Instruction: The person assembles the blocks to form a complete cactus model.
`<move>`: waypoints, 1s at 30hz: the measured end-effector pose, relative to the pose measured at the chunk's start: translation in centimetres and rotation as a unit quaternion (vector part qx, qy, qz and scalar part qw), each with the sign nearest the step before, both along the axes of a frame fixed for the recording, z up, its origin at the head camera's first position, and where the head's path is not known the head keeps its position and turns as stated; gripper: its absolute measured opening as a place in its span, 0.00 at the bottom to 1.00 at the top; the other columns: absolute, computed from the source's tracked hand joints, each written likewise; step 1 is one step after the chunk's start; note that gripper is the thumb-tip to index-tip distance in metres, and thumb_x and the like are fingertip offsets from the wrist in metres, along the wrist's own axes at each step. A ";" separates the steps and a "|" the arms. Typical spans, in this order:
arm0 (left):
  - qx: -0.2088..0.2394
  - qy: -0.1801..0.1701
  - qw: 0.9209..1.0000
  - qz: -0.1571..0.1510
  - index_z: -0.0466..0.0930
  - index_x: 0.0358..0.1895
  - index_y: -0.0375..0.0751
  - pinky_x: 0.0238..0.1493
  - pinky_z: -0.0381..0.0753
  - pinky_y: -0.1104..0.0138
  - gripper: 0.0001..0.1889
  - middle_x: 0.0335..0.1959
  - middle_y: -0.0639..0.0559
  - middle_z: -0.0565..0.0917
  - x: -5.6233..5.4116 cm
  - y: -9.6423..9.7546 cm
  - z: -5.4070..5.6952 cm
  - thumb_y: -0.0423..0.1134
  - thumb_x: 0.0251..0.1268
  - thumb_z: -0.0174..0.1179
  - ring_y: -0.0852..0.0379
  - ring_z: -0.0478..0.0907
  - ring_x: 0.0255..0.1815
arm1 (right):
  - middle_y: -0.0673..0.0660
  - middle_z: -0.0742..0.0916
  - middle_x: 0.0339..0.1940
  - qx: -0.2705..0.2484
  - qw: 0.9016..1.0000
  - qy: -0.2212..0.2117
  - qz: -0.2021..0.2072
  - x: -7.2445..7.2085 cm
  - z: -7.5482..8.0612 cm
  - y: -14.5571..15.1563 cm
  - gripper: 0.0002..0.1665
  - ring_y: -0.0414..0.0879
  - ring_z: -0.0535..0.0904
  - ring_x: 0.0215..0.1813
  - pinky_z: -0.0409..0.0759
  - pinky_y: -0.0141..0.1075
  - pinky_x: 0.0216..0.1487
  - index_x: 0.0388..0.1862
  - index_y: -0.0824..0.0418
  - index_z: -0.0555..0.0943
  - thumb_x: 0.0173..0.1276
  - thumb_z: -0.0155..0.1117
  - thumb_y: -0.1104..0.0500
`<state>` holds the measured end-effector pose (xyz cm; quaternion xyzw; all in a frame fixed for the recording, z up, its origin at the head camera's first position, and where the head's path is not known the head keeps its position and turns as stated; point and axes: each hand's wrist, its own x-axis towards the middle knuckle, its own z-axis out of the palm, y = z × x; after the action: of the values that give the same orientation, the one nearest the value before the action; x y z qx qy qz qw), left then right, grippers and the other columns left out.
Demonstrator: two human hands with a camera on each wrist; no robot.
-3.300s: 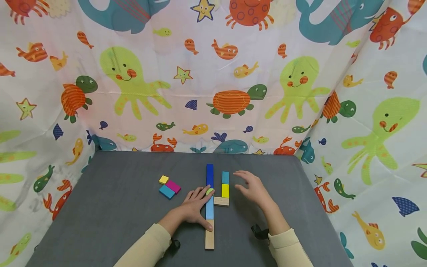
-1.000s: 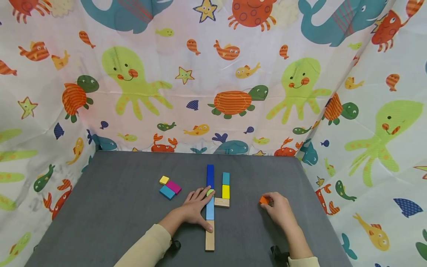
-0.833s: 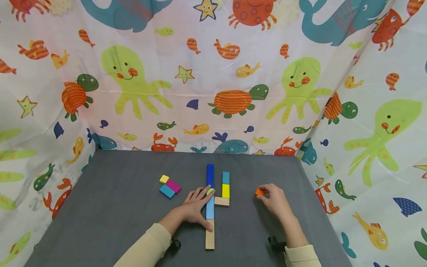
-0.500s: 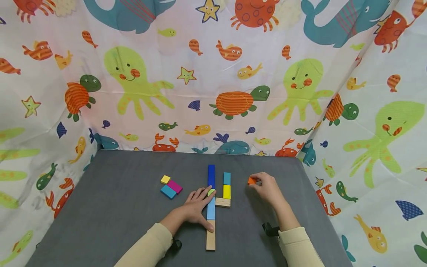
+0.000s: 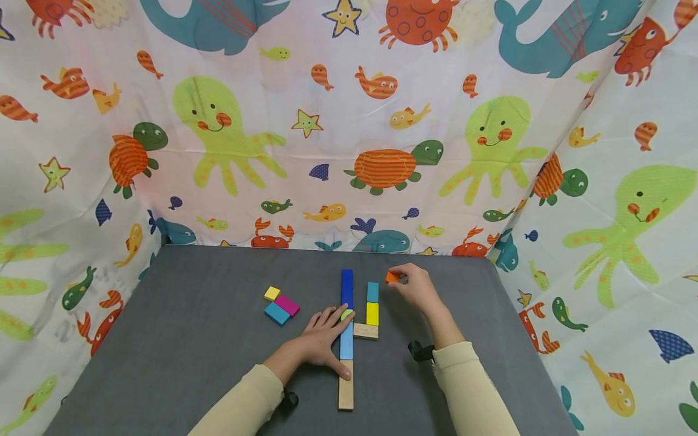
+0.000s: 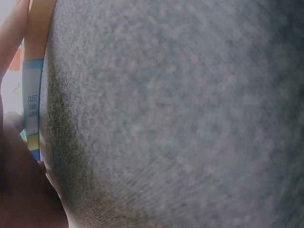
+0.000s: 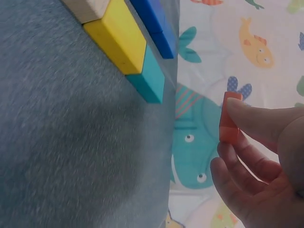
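My right hand (image 5: 418, 289) pinches a small orange block (image 5: 391, 277) between thumb and fingers, just beyond and right of a short teal block (image 5: 372, 291). In the right wrist view, the orange block (image 7: 229, 118) is held off the table. The teal block lies end to end with a yellow block (image 5: 372, 313), which meets a short plain wood block (image 5: 366, 331). My left hand (image 5: 318, 346) spreads over a column of blocks: dark blue (image 5: 346, 287), a partly covered green piece (image 5: 346, 314), light blue (image 5: 346, 345) and a long wood block (image 5: 346, 396). Its thumb touches the wood block.
Left of the column lie a small yellow block (image 5: 272, 293), a magenta block (image 5: 287, 305) and a blue block (image 5: 277, 313), close together. A grey cloth covers the table (image 5: 207, 327). A curtain (image 5: 338, 133) printed with sea animals hangs behind and at both sides.
My right hand moved right from beside the teal block and now holds the orange block, which it has carried back left and away towards the teal block. The left hand stays in place.
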<state>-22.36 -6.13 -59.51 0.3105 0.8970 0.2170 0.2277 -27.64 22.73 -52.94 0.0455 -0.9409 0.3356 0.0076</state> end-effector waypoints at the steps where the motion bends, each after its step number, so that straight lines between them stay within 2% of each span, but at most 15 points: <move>1: -0.001 0.000 1.000 0.000 0.42 0.89 0.59 0.84 0.37 0.39 0.71 0.90 0.54 0.37 0.0 0.0 0.0 0.76 0.43 0.76 0.40 0.40 0.88 | 0.64 0.87 0.56 -0.001 1.000 0.000 0.001 -0.2 0.0 -0.2 0.21 0.57 0.84 0.53 0.87 0.49 0.55 0.60 0.66 0.87 0.70 0.76 0.63; 6: -0.004 0.002 1.000 -0.002 0.42 0.89 0.60 0.84 0.37 0.39 0.71 0.90 0.54 0.37 -0.1 0.1 -0.1 0.76 0.43 0.75 0.40 0.39 0.88 | 0.63 0.87 0.56 -0.008 1.000 -0.007 -0.001 -1.2 -0.4 -1.0 0.20 0.58 0.83 0.54 0.87 0.49 0.56 0.61 0.65 0.87 0.71 0.75 0.63; 16: -0.006 -0.001 1.000 -0.001 0.42 0.89 0.60 0.84 0.37 0.39 0.71 0.90 0.54 0.37 0.0 0.1 -0.1 0.76 0.43 0.76 0.41 0.39 0.88 | 0.63 0.88 0.57 -0.021 0.999 -0.027 -0.008 -2.3 -1.4 -2.0 0.19 0.57 0.84 0.56 0.87 0.49 0.57 0.61 0.64 0.87 0.72 0.74 0.62; 24: -0.003 0.000 1.000 0.003 0.43 0.89 0.59 0.84 0.38 0.39 0.71 0.90 0.54 0.38 0.0 -0.1 0.0 0.75 0.43 0.76 0.40 0.40 0.88 | 0.62 0.88 0.59 -0.025 0.999 -0.027 -0.007 -4.0 -1.8 -3.6 0.20 0.58 0.82 0.57 0.84 0.51 0.62 0.62 0.62 0.87 0.72 0.74 0.60; 30: -0.001 -0.002 1.000 -0.001 0.43 0.89 0.60 0.84 0.37 0.39 0.71 0.90 0.54 0.37 0.0 -0.1 0.0 0.75 0.44 0.76 0.40 0.40 0.88 | 0.62 0.89 0.58 -0.028 0.999 -0.026 0.005 -5.5 -1.8 -4.7 0.21 0.57 0.83 0.56 0.85 0.50 0.61 0.63 0.62 0.87 0.73 0.74 0.60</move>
<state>-22.38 -6.22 -59.53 0.3110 0.8963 0.2165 0.2301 -33.12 18.01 -54.78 0.0414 -0.9309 0.3626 -0.0170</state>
